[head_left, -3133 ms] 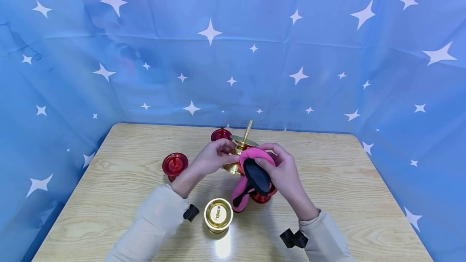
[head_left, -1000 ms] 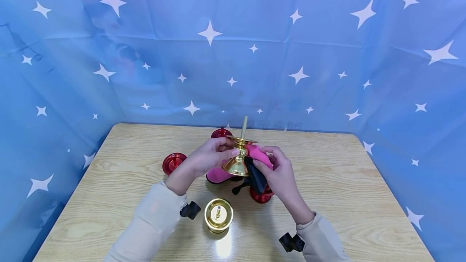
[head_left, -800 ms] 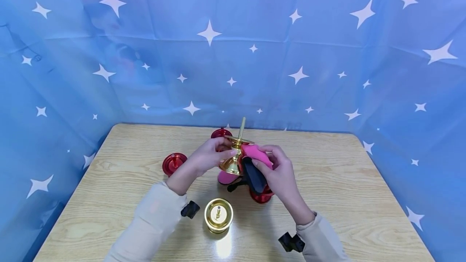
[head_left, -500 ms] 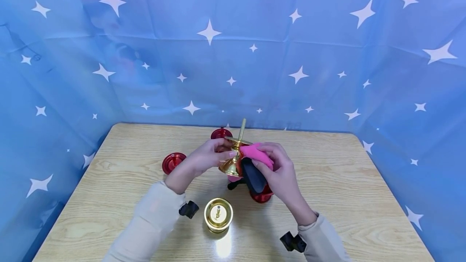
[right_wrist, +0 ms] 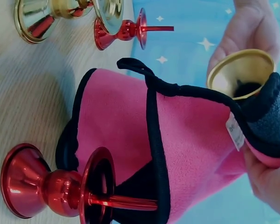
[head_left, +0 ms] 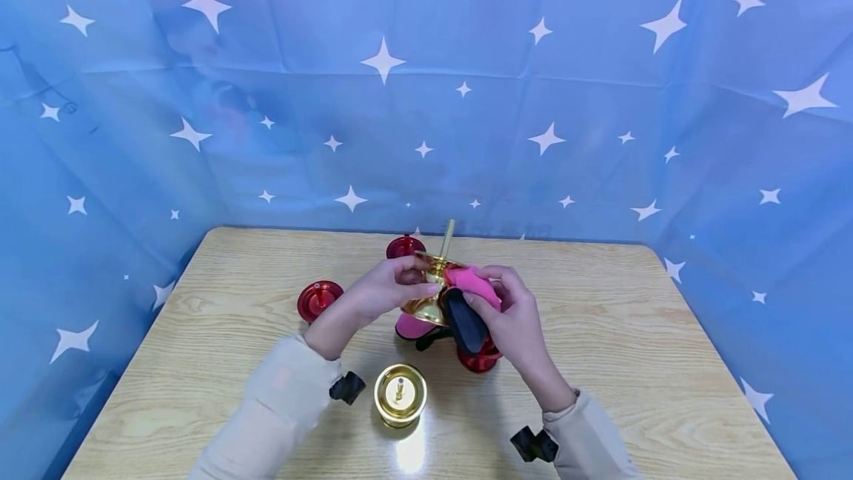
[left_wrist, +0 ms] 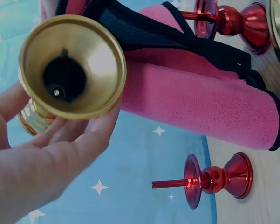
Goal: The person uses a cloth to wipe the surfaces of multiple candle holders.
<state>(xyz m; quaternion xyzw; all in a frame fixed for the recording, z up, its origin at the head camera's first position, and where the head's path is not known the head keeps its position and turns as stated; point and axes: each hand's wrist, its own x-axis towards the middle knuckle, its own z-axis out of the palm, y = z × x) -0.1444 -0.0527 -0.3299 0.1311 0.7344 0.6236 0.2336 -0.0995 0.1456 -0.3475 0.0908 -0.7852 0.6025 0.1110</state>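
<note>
My left hand [head_left: 380, 291] grips a gold candlestick [head_left: 426, 310] around its stem, raised above the table and slightly tilted with its spike upward. Its hollow underside faces the camera in the left wrist view. Bunched in my right hand [head_left: 512, 310] is a pink cloth with black edging [head_left: 474, 284], pinched between thumb and fingers and pressed to the right side of the candlestick. The cloth's loose end [left_wrist: 200, 98] hangs down below the candlestick. A white label [right_wrist: 235, 132] shows on the cloth in the right wrist view. The right fingertips are partly hidden behind the cloth.
Another gold candlestick [head_left: 400, 395] stands near the front of the wooden table [head_left: 600, 317]. Red candlesticks stand at the left [head_left: 320, 301], at the back [head_left: 405, 246] and under the right hand [head_left: 477, 363], close to the hanging cloth. A blue starred curtain [head_left: 426, 110] surrounds the table.
The cloth's hanging end has swung left, then back and forth beneath the candlestick. Its bunched part has been crumpled against the candlestick's side. Both hands stay nearly in place and keep their holds.
</note>
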